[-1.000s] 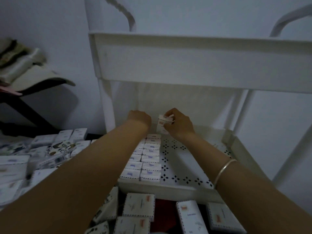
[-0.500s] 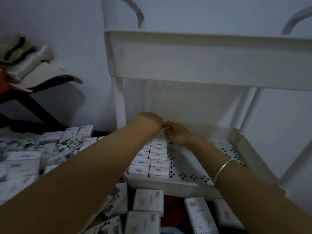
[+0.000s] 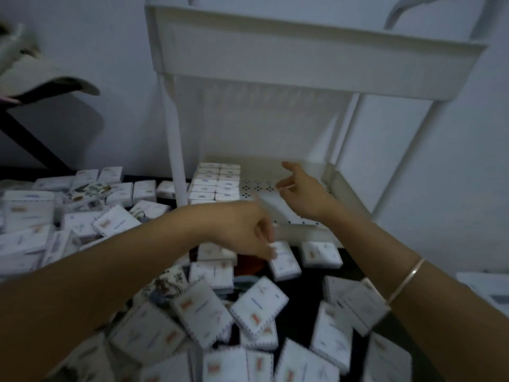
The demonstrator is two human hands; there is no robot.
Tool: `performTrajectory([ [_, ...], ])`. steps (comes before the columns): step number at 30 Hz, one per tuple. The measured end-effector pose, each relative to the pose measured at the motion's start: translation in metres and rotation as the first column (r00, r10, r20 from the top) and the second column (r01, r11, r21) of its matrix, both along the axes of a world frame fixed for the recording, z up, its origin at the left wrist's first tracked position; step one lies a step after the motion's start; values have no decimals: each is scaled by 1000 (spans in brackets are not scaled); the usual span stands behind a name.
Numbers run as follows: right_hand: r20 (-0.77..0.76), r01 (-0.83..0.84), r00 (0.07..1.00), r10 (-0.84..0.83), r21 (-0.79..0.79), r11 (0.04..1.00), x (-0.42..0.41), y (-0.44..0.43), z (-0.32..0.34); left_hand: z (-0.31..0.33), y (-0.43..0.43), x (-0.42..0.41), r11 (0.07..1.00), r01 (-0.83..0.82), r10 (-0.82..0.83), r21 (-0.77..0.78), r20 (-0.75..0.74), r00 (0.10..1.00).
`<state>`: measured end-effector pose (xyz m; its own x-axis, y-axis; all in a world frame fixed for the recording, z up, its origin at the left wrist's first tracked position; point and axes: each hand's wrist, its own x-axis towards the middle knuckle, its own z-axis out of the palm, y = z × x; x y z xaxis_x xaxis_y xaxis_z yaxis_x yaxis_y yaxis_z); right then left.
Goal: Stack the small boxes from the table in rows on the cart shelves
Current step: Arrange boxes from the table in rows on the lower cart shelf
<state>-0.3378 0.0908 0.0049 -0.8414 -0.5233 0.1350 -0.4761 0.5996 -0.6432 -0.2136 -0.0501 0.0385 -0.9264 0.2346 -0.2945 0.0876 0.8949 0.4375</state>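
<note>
Two rows of boxes (image 3: 215,182) lie flat along the left side of the cart's (image 3: 303,64) lower shelf (image 3: 344,188), mid-frame, packed edge to edge. Just right of those rows the right hand (image 3: 304,193) hovers over the shelf's perforated floor, fingers loosely spread and gripping nothing. The left hand (image 3: 243,230) hangs lower, in front of the shelf's front rim, fingers loosely bent and pointing down at a loose box (image 3: 285,264). It is blurred, so I cannot tell whether they touch. Many more boxes lie jumbled over the table (image 3: 305,296) across the lower and left frame. A bangle (image 3: 405,279) circles the right wrist. A cap (image 3: 46,81) sits upper left.
</note>
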Motion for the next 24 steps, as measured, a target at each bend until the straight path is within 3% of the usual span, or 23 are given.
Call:
performTrajectory([
  [4, -80, -24, 997, 13, -130, 991, 48, 43, 0, -15, 10, 30, 988, 54, -51, -148, 21, 998],
  [9, -88, 2, 996, -5, -40, 999, 91, 90, -5, -32, 11, 47, 985, -8, -3, -172, -68, 998],
  [13, -136, 88, 987, -86, 9, 996, 110, 122, -8, -41, 9, 52, 994, -89, 84, -57, -81, 993],
  [16, -163, 154, 978, -134, 119, 981, 113, 142, -9, -44, 13, 54, 995, -99, 99, 9, -59, 993],
  [20, -83, 234, 972, -221, 440, 867, 115, 157, -11, -46, 22, 57, 990, -116, 123, 78, -96, 988],
  [24, 10, 230, 963, -271, 499, 836, 121, 156, -18, -45, 34, 61, 981, -106, 162, 164, -377, 912],
])
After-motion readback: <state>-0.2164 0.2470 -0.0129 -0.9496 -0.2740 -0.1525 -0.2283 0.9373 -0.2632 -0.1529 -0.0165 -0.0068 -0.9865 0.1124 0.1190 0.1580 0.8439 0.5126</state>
